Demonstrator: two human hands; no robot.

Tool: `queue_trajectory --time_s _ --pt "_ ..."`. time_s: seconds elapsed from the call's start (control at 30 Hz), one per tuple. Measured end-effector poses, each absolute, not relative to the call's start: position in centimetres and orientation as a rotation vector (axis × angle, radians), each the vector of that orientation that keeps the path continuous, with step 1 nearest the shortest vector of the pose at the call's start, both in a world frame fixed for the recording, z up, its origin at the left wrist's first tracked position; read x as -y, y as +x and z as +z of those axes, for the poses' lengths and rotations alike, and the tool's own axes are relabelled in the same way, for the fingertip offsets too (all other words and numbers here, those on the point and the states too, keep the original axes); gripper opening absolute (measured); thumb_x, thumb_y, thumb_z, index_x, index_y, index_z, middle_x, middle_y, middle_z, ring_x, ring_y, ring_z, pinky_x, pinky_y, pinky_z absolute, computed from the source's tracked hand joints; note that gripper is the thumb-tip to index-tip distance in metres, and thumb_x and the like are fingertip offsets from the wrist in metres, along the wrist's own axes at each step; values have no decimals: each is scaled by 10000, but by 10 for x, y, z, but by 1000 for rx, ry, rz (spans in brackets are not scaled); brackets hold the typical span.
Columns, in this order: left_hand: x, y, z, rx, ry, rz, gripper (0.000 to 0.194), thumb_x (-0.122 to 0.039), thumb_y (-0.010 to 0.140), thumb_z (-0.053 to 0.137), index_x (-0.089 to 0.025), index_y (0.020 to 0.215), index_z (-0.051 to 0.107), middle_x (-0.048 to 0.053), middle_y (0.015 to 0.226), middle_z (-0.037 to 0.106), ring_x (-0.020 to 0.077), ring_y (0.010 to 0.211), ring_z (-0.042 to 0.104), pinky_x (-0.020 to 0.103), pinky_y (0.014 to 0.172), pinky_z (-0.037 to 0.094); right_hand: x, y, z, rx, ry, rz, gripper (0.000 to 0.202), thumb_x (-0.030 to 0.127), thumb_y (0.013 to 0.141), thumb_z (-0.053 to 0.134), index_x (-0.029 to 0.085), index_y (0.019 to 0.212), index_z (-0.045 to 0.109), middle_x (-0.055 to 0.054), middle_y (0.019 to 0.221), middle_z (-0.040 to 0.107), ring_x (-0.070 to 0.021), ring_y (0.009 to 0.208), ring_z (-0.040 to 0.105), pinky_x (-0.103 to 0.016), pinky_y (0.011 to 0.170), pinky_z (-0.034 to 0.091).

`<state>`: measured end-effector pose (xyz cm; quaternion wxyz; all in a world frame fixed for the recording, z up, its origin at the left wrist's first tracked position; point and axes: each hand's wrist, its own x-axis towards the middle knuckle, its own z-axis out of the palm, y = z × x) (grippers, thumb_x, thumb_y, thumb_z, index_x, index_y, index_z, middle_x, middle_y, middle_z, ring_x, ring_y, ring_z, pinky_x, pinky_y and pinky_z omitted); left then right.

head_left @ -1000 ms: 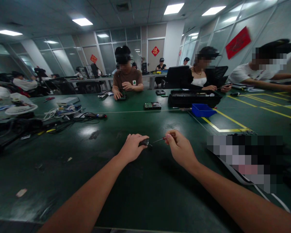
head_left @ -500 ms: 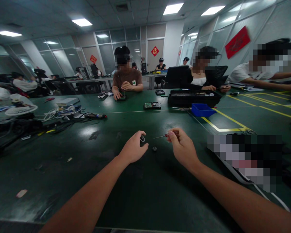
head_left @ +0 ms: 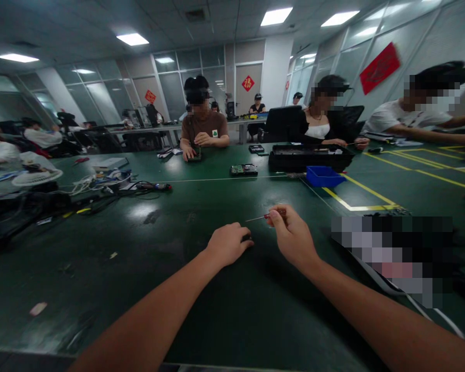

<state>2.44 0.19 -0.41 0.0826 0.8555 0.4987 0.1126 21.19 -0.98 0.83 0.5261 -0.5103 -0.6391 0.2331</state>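
Observation:
On the green table (head_left: 201, 289), slightly left of the picture's middle, my left hand (head_left: 229, 244) has its fingers closed round a small dark round part (head_left: 246, 238). Much of that part is hidden by the fingers. To its right, my right hand (head_left: 290, 230) grips the red handle of a screwdriver (head_left: 258, 219). The thin metal shaft points left, just above my left hand's fingertips. The two hands are a short gap apart.
Beyond the hands lie a hard drive (head_left: 244, 169), a long black tray (head_left: 310, 157) and a blue bin (head_left: 324, 176). Tangled cables (head_left: 112, 181) cover the left side. A pixelated item (head_left: 395, 253) lies at the right. A person (head_left: 204, 124) works opposite.
My left hand has moved right and down onto the small dark part and closed its fingers round it. My right hand holds the screwdriver in nearly the same place.

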Motion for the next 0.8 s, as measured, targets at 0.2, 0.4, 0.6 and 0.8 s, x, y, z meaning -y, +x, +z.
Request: queue_trajectory --time_s 0.2,0.4,0.6,0.8 --pt "-5 12 -1 -1449 2263 647 212 -386 906 599 -272 1064 684 12 1045 697 211 953 636 343 811 482 10 213 9 1534 -1229 561 227 422 980 469 223 989 578 -52 877 682 -223 827 665 -371 756 489" --pt "-18 -17 7 -1511 1958 1054 248 -314 871 612 -256 1076 738 39 1123 704 219 1052 628 345 930 477 10 215 9 1551 -1229 575 224 412 986 462 222 995 580 -55 888 688 -225 843 670 -374 761 490" --pt "-36 -53 25 -1468 1385 1430 336 -400 833 638 -223 1106 724 53 899 661 120 636 545 212 514 371 10 214 8 1560 -1224 591 218 409 984 459 227 996 578 -54 892 687 -227 848 666 -381 767 491" --pt "-39 -105 49 -1306 753 1655 193 -262 894 504 -160 962 653 17 774 533 94 525 475 196 420 285 10 214 9 1556 -1233 609 222 411 982 454 227 994 578 -56 892 687 -231 853 667 -386 770 491"
